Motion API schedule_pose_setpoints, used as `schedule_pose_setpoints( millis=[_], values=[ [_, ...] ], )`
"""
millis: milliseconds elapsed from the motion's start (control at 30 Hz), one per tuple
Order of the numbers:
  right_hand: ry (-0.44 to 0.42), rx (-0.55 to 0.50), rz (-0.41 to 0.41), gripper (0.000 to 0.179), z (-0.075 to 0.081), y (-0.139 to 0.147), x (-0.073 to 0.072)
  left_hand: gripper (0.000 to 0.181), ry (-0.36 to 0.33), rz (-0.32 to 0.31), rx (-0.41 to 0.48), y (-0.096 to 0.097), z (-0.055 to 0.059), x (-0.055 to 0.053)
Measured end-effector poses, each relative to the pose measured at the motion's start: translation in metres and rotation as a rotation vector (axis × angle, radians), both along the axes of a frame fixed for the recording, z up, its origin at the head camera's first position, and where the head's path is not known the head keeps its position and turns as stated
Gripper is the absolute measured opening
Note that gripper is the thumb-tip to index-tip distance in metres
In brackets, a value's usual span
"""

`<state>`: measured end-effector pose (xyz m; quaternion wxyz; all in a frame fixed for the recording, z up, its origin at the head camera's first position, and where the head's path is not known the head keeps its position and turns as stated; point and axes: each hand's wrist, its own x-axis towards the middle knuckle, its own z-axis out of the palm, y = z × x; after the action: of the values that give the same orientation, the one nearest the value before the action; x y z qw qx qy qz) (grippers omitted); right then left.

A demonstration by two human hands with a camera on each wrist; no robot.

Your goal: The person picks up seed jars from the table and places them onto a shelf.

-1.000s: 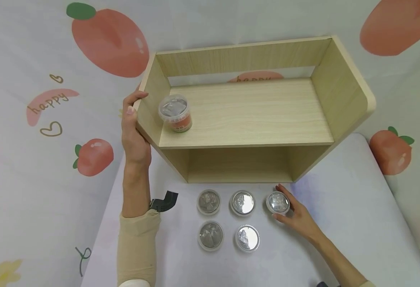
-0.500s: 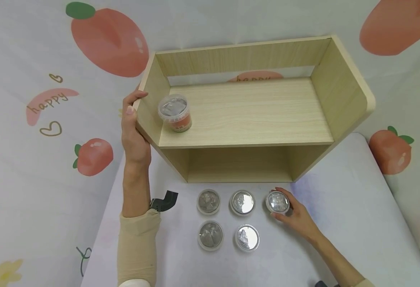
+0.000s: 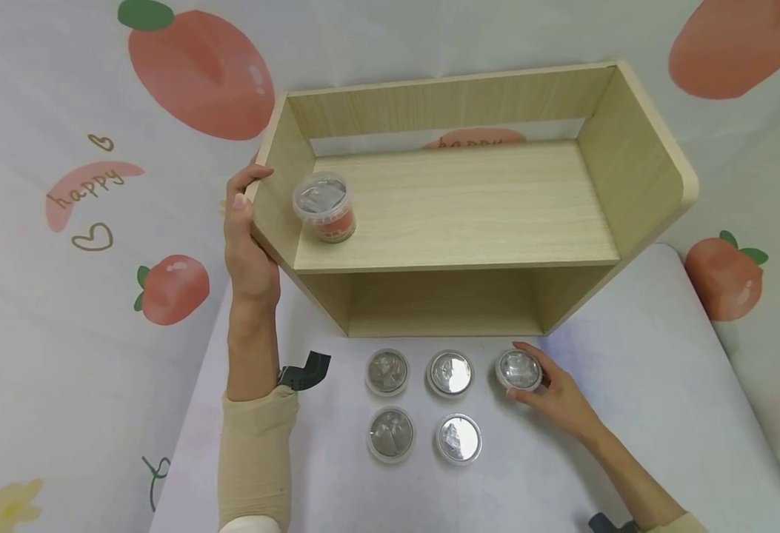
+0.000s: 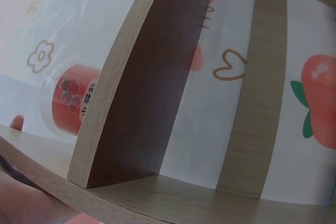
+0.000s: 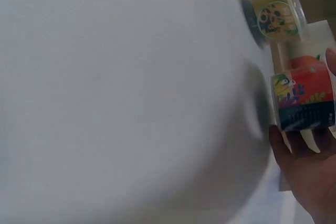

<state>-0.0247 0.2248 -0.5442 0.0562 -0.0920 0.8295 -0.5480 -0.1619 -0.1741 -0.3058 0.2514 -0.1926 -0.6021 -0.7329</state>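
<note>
My left hand (image 3: 251, 259) grips the left side panel of a pale wooden two-tier shelf (image 3: 463, 211), fingers over its edge. In my right hand (image 3: 559, 403) is a clear plastic cup (image 3: 520, 369) with a foil-covered top, held between thumb and fingers. The right wrist view shows that cup's red and dark label (image 5: 307, 95), and a shadow beside its base. Another cup (image 3: 326, 207), with a red label, stands at the left end of the upper tier. In the left wrist view this cup (image 4: 73, 98) is partly hidden by the wood.
Several similar cups stand on the table in front of the shelf, including a back-left cup (image 3: 387, 372), a back-middle cup (image 3: 450, 374), a front-left cup (image 3: 391, 435) and a front-right cup (image 3: 459, 439). A fruit-printed cloth (image 3: 96, 296) hangs behind and beside the shelf.
The cup in my right hand has shifted slightly right and toward the shelf, with the hand. My left hand keeps its grip on the panel. The head view has moved very slightly.
</note>
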Motion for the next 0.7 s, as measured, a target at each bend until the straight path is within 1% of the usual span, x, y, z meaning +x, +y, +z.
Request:
schedule_pose_setpoints(
  millis=[233, 300, 400, 533, 700],
  values=[
    [0.010, -0.005, 0.047, 0.076, 0.022, 0.008, -0.001, 0.041, -0.037, 0.003, 0.018, 0.000, 0.001, 0.001],
    [0.012, -0.016, 0.060, 0.075, 0.028, 0.008, -0.001, 0.041, -0.033, 0.009, 0.011, -0.001, 0.001, 0.002],
    [0.023, -0.058, 0.077, 0.075, 0.035, 0.007, -0.001, 0.041, -0.024, 0.009, 0.004, -0.001, 0.001, 0.001],
    [0.045, -0.140, 0.105, 0.075, 0.045, 0.005, -0.002, 0.042, -0.011, 0.007, -0.005, 0.000, 0.001, 0.000],
    [0.078, -0.167, 0.113, 0.075, 0.060, 0.004, -0.004, 0.042, -0.005, 0.005, -0.016, 0.000, 0.000, 0.000]
  ],
)
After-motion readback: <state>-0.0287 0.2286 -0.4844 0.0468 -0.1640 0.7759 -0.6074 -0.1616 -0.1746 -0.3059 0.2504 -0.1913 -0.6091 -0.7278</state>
